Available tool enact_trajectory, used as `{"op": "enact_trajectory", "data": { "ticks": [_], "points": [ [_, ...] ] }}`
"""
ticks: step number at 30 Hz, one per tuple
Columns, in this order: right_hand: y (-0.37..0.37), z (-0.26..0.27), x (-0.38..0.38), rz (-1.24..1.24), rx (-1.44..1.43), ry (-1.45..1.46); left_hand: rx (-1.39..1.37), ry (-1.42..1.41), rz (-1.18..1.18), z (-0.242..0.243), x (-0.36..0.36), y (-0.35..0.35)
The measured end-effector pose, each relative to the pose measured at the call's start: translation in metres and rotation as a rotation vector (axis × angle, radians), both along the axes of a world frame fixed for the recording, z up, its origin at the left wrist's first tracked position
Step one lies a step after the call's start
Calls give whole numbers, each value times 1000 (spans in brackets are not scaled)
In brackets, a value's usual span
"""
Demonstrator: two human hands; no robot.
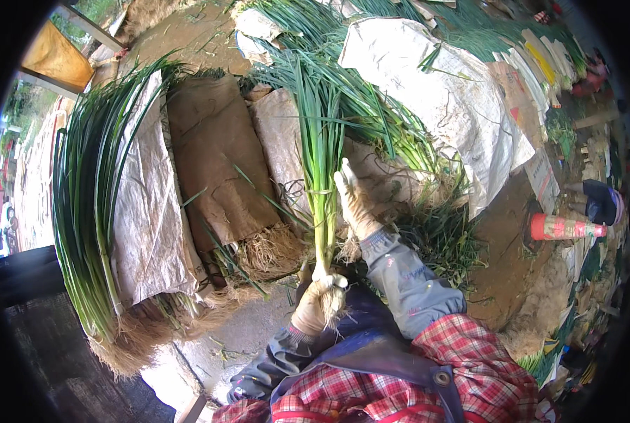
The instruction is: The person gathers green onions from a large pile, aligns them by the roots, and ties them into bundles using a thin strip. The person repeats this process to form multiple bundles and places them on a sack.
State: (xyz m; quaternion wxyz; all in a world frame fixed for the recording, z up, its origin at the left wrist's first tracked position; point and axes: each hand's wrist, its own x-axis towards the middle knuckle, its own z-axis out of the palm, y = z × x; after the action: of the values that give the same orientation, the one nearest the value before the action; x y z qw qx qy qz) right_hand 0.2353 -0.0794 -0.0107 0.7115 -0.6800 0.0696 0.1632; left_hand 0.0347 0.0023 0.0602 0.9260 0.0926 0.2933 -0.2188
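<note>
A tied bunch of green onions (pixel 319 143) lies lengthwise before me, white bases towards me and dark leaves pointing away. My left hand (pixel 317 305), in a pale glove, is closed around the root end, and fringed roots stick out beside it. A thin tie (pixel 320 192) circles the stalks about midway. My gloved right hand (pixel 356 201) is held straight along the bunch's right side, its fingers extended and gripping nothing. Whether its palm touches the stalks cannot be told. Beneath the bunch are pale woven sacks (pixel 280 132).
To the left lie a brown sack (pixel 220 153) over rooted onions, a whitish sack (pixel 148 211) and a long onion pile (pixel 90 211). A white sheet (pixel 431 90) covers more onions (pixel 405 132) at right. Loose leaf trimmings (pixel 436 238) and a traffic cone (pixel 566 227) are farther right.
</note>
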Motion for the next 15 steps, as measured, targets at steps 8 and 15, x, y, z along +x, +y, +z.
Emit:
{"op": "enact_trajectory", "data": {
  "ticks": [8,15],
  "points": [
    [-36,16,-113,666,-353,-426,-125,98,71,-18,12,27],
    [-129,40,-127,921,-732,-245,151,126,53,-26,32,37]
  ]
}}
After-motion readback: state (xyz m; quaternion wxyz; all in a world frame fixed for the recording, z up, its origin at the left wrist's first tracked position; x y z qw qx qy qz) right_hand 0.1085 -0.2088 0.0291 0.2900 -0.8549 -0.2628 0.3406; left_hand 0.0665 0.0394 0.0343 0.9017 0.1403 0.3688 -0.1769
